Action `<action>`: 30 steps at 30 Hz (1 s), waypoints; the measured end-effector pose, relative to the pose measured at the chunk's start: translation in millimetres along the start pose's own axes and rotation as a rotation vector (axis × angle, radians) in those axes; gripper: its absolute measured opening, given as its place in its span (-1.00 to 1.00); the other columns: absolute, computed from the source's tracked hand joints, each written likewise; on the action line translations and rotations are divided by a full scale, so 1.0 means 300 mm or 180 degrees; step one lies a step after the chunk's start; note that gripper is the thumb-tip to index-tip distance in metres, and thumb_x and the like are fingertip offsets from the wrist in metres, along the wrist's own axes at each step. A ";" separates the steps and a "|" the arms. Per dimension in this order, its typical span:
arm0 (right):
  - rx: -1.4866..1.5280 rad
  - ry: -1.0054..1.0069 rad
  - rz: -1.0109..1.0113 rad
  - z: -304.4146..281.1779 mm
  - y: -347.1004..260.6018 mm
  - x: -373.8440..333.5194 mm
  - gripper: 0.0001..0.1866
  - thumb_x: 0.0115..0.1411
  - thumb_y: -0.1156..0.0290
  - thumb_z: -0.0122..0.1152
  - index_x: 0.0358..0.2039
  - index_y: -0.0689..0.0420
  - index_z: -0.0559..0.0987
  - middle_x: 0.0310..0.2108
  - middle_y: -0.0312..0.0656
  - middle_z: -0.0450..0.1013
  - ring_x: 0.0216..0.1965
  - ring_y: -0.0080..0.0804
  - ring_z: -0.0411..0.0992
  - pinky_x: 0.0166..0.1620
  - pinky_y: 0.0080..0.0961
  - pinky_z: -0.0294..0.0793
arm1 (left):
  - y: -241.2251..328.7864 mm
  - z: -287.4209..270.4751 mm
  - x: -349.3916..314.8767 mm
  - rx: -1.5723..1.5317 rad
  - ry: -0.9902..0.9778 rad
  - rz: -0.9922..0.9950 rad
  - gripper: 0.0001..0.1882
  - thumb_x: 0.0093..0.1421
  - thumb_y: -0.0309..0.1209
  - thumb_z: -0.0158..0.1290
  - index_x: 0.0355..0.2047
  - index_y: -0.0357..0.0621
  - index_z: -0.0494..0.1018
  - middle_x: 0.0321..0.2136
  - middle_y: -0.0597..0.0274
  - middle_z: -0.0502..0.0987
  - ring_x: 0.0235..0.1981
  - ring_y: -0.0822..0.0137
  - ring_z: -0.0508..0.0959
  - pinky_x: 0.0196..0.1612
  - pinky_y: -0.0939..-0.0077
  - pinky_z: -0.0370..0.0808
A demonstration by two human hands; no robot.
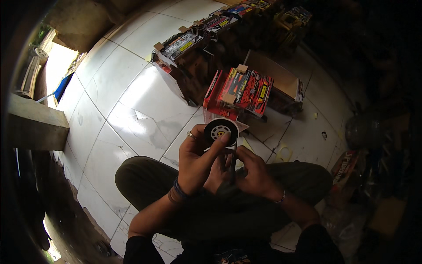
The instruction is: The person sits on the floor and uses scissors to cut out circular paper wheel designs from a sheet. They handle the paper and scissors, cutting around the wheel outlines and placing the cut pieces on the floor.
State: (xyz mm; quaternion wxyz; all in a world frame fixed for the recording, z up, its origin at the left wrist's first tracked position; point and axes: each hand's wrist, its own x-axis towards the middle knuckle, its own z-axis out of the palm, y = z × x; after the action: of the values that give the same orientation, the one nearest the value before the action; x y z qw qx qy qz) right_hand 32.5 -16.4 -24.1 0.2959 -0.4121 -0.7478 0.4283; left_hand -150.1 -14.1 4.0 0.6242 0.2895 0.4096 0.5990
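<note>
My left hand [195, 160] grips a black toy wheel [210, 135] by its edge, the thumb lying across its face. Pale slots ring the wheel's hub around a yellow centre. From the wheel's right side a thin dark strip [233, 165] runs down toward my lap. My right hand [256, 175] has its fingers closed on this strip, just right of the left hand. Right beyond the wheel stands a red printed cardboard toy truck [250, 90], with a brown open bed behind its cab. A foot shows partly between my hands.
Similar cardboard trucks [176, 48] stand in a row toward the back. Yellowish scraps [284, 154] lie on the cracked white tile floor [136, 103] at right. A concrete block [37, 125] juts in at left, and dim clutter with a printed packet [346, 167] sits at right.
</note>
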 end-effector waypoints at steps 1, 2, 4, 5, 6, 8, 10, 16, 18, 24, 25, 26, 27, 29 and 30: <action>-0.0033 0.0007 -0.0025 0.001 0.005 0.001 -0.50 0.10 0.11 0.47 -0.12 0.18 0.52 -0.27 -0.15 0.42 -0.32 -0.27 0.44 -0.28 -0.33 0.41 | 0.000 -0.001 -0.001 0.0130 -0.0017 0.0036 -0.78 0.32 -0.49 0.26 -0.10 -0.24 0.46 -0.19 0.16 0.66 -0.18 0.42 0.67 -0.14 0.50 0.66; 0.0002 -0.0061 0.0036 -0.004 0.007 -0.003 -0.50 0.12 0.10 0.47 -0.11 0.18 0.52 -0.27 -0.16 0.43 -0.31 -0.29 0.44 -0.28 -0.33 0.42 | 0.002 -0.004 -0.002 0.0241 -0.0038 0.0070 -0.79 0.32 -0.49 0.26 -0.12 -0.25 0.47 -0.21 0.17 0.67 -0.19 0.45 0.67 -0.15 0.54 0.65; 0.0076 -0.0198 0.0160 -0.018 0.006 -0.013 -0.52 0.15 0.10 0.45 -0.10 0.18 0.53 -0.27 -0.19 0.45 -0.30 -0.33 0.45 -0.27 -0.32 0.42 | 0.006 -0.009 -0.005 0.0360 -0.0055 0.0084 -0.81 0.32 -0.50 0.26 -0.16 -0.27 0.48 -0.24 0.18 0.68 -0.21 0.49 0.66 -0.15 0.59 0.63; 0.0135 -0.0213 0.0176 -0.020 0.005 -0.015 -0.51 0.15 0.10 0.44 -0.09 0.19 0.53 -0.25 -0.20 0.45 -0.29 -0.36 0.45 -0.27 -0.34 0.42 | 0.008 -0.010 -0.006 0.0369 -0.0059 0.0067 -0.82 0.32 -0.50 0.26 -0.17 -0.28 0.48 -0.25 0.18 0.68 -0.22 0.49 0.66 -0.15 0.59 0.63; 0.0194 -0.0225 0.0194 -0.021 0.004 -0.017 -0.51 0.16 0.09 0.44 -0.08 0.19 0.53 -0.24 -0.21 0.46 -0.28 -0.38 0.46 -0.27 -0.36 0.43 | 0.009 -0.010 -0.007 0.0352 -0.0064 0.0059 -0.82 0.32 -0.50 0.26 -0.18 -0.28 0.49 -0.27 0.18 0.68 -0.23 0.50 0.66 -0.15 0.60 0.62; 0.0290 -0.0208 0.0116 -0.017 0.005 -0.017 -0.50 0.18 0.08 0.43 -0.06 0.19 0.54 -0.22 -0.21 0.48 -0.26 -0.43 0.47 -0.26 -0.41 0.43 | 0.009 -0.009 -0.007 0.0318 -0.0069 0.0038 -0.82 0.31 -0.51 0.27 -0.19 -0.28 0.49 -0.27 0.18 0.69 -0.24 0.50 0.67 -0.15 0.60 0.62; 0.0360 -0.0156 -0.0074 -0.004 0.011 -0.010 -0.49 0.19 0.08 0.43 -0.04 0.20 0.54 -0.20 -0.20 0.49 -0.24 -0.45 0.48 -0.24 -0.47 0.44 | 0.009 -0.008 -0.008 0.0272 -0.0069 0.0048 -0.82 0.30 -0.52 0.28 -0.19 -0.29 0.49 -0.27 0.18 0.69 -0.24 0.50 0.67 -0.14 0.60 0.62; 0.0409 -0.0094 -0.0119 0.005 0.001 -0.014 -0.75 0.17 0.42 0.31 -0.17 0.17 0.52 -0.29 -0.15 0.43 -0.35 -0.26 0.52 -0.41 -0.40 0.46 | 0.009 -0.016 -0.010 0.0188 -0.0154 0.0120 -0.81 0.29 -0.54 0.28 -0.17 -0.30 0.49 -0.24 0.17 0.69 -0.20 0.50 0.66 -0.11 0.60 0.61; 0.0347 -0.0133 -0.0079 0.000 -0.008 -0.015 -0.76 0.16 0.41 0.35 -0.19 0.17 0.52 -0.30 -0.17 0.43 -0.35 -0.30 0.51 -0.43 -0.42 0.45 | 0.009 -0.019 -0.012 0.0180 -0.0182 0.0134 -0.80 0.30 -0.54 0.28 -0.15 -0.31 0.50 -0.23 0.16 0.69 -0.19 0.50 0.66 -0.10 0.60 0.61; 0.0457 -0.0066 -0.0124 -0.002 -0.017 -0.012 -0.69 0.18 0.28 0.47 -0.23 0.17 0.54 -0.33 -0.20 0.42 -0.38 -0.38 0.48 -0.46 -0.44 0.40 | 0.009 -0.024 -0.010 0.0235 -0.0370 0.0275 -0.80 0.28 -0.58 0.28 -0.15 -0.27 0.49 -0.21 0.13 0.70 -0.19 0.41 0.69 -0.10 0.50 0.66; 0.0464 -0.0054 -0.0166 -0.003 -0.015 -0.012 -0.67 0.18 0.26 0.48 -0.23 0.17 0.54 -0.33 -0.20 0.42 -0.38 -0.39 0.48 -0.46 -0.44 0.39 | 0.009 -0.023 -0.010 0.0271 -0.0372 0.0261 -0.80 0.28 -0.58 0.28 -0.15 -0.27 0.49 -0.21 0.13 0.70 -0.18 0.42 0.69 -0.09 0.51 0.66; 0.0468 -0.0042 -0.0164 0.000 -0.012 -0.011 -0.67 0.18 0.26 0.48 -0.23 0.17 0.54 -0.33 -0.20 0.42 -0.39 -0.39 0.47 -0.46 -0.44 0.38 | 0.010 -0.024 -0.010 0.0273 -0.0384 0.0262 -0.80 0.28 -0.58 0.27 -0.15 -0.27 0.50 -0.21 0.13 0.70 -0.18 0.42 0.69 -0.07 0.51 0.65; 0.0498 -0.0019 -0.0178 0.005 -0.010 -0.011 -0.67 0.18 0.25 0.48 -0.23 0.17 0.54 -0.33 -0.20 0.42 -0.39 -0.40 0.47 -0.46 -0.45 0.38 | 0.011 -0.024 -0.010 0.0233 -0.0406 0.0272 -0.80 0.28 -0.58 0.27 -0.15 -0.27 0.50 -0.20 0.13 0.70 -0.17 0.42 0.69 -0.06 0.51 0.64; 0.0512 0.0011 -0.0219 0.009 -0.005 -0.011 -0.67 0.19 0.24 0.47 -0.23 0.18 0.54 -0.34 -0.21 0.42 -0.39 -0.40 0.47 -0.46 -0.45 0.37 | 0.012 -0.024 -0.011 0.0223 -0.0418 0.0241 -0.80 0.28 -0.58 0.27 -0.14 -0.28 0.49 -0.20 0.12 0.70 -0.15 0.43 0.68 -0.04 0.51 0.64; 0.0497 0.0015 -0.0247 0.009 -0.003 -0.011 -0.67 0.19 0.24 0.47 -0.23 0.17 0.54 -0.34 -0.21 0.42 -0.40 -0.41 0.47 -0.46 -0.46 0.36 | 0.012 -0.024 -0.011 0.0129 -0.0442 0.0249 -0.80 0.29 -0.58 0.27 -0.14 -0.28 0.49 -0.19 0.12 0.70 -0.14 0.43 0.68 -0.03 0.51 0.63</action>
State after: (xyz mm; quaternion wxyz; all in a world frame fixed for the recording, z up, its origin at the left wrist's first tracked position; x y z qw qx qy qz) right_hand 31.6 -20.7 -25.0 0.3453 -0.3596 -0.7267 0.4725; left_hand -158.0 -17.9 4.1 0.6212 0.3587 0.3659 0.5930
